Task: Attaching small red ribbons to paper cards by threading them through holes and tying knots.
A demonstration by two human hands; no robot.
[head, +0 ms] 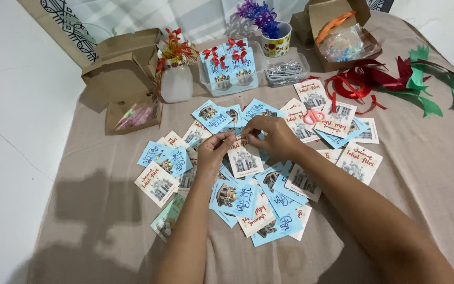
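My left hand (214, 150) and my right hand (274, 135) meet above a spread of small printed cards (248, 202) in blue and cream. Both hands pinch the top edge of one cream card (244, 160) that stands out between them. What is between my fingertips at its top is too small to tell. Red-handled scissors (314, 115) lie on the cards just right of my right hand.
A clear tub (230, 79) at the back holds finished cards with red bows, beside a clear tray of metal clips (286, 71). Red and green ribbon (395, 81) lies at the back right. Brown cardboard boxes (127, 68) stand at the back left and back right. A white vase (176, 79).
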